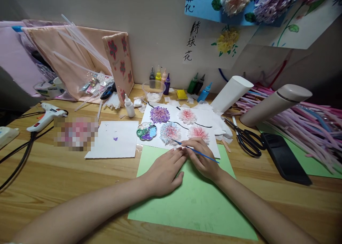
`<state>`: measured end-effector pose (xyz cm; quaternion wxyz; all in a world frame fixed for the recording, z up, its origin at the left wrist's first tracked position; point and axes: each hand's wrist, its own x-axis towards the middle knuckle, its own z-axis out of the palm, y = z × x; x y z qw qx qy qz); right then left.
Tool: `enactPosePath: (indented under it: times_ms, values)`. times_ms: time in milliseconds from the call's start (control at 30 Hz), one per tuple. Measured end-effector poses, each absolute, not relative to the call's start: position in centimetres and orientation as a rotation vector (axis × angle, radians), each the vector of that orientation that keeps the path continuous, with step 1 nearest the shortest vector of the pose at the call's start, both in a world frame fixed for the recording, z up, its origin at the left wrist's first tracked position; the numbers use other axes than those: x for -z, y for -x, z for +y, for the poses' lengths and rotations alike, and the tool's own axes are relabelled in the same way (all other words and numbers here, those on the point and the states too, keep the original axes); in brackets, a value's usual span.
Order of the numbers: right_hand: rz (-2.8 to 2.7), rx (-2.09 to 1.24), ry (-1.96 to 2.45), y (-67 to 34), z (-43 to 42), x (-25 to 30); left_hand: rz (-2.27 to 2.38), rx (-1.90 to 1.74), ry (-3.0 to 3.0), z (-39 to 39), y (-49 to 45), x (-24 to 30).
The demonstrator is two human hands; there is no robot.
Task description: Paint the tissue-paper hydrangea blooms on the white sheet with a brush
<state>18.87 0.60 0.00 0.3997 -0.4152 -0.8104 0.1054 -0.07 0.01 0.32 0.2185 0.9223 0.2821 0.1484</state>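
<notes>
A thin blue paintbrush (201, 154) is pinched in my right hand (202, 158), its tip at the lower edge of a blue-and-pink paper flower (170, 132). My left hand (167, 171) lies flat with fingers stretched, on the green sheet (192, 208) and the lower edge of the white paper (151, 143). Also on that paper are a purple flower (159, 114) and two pink flowers, one (187, 116) above and one (198, 132) partly behind my right hand. A flower-shaped palette (146, 131) with green, blue and purple paint sits at the paper's left edge.
Paint bottles (167, 84) and a clear bowl (153, 92) stand at the back. Scissors (247, 138), a black phone (284, 158) and a tumbler (275, 105) are right. A glue gun (45, 117) and white board (113, 140) lie left. Flower pictures (213, 46) hang on the wall.
</notes>
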Motion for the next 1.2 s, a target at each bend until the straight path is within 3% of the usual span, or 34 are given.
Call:
enactPosePath:
  times_ms: [1200]
  values:
    - [-2.001,-0.164,1.078,-19.38,0.58,0.16,0.787,-0.373,-2.557,-0.09,0.23,-0.32]
